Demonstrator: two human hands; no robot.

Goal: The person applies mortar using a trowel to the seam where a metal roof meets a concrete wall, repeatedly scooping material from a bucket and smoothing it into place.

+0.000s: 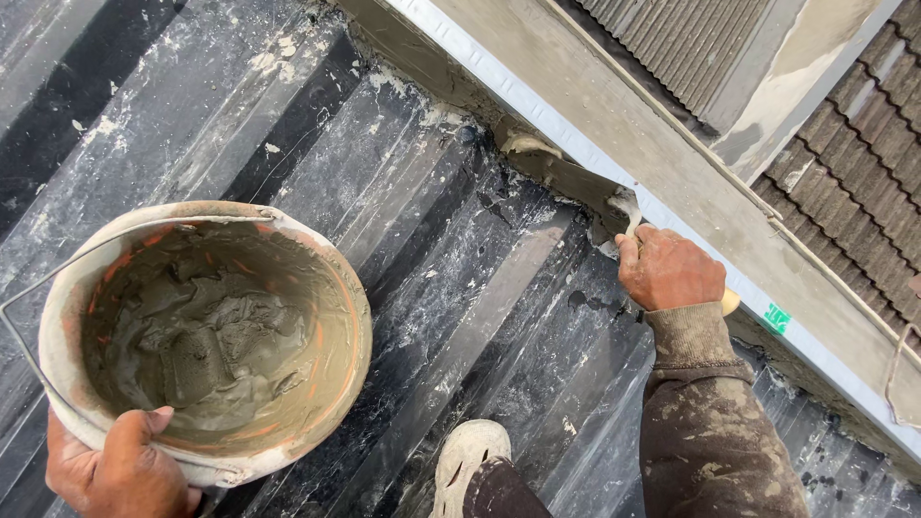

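Note:
My left hand (117,468) grips the near rim of an orange bucket (338,288) caked in grey mortar, thumb over the edge. Wet grey mortar (206,336) fills its bottom. My right hand (669,269) is closed on the wooden handle of a trowel (561,175). The trowel blade, loaded with mortar, lies pressed along the joint where the dark corrugated roof sheet (451,288) meets the grey concrete ledge (633,125).
A pale metal flashing strip (767,307) runs along the ledge base. Beyond the ledge are brown roof tiles (863,144). My mortar-stained shoe (465,460) stands on the roof sheet near the bottom. The bucket's wire handle (19,297) hangs to the left.

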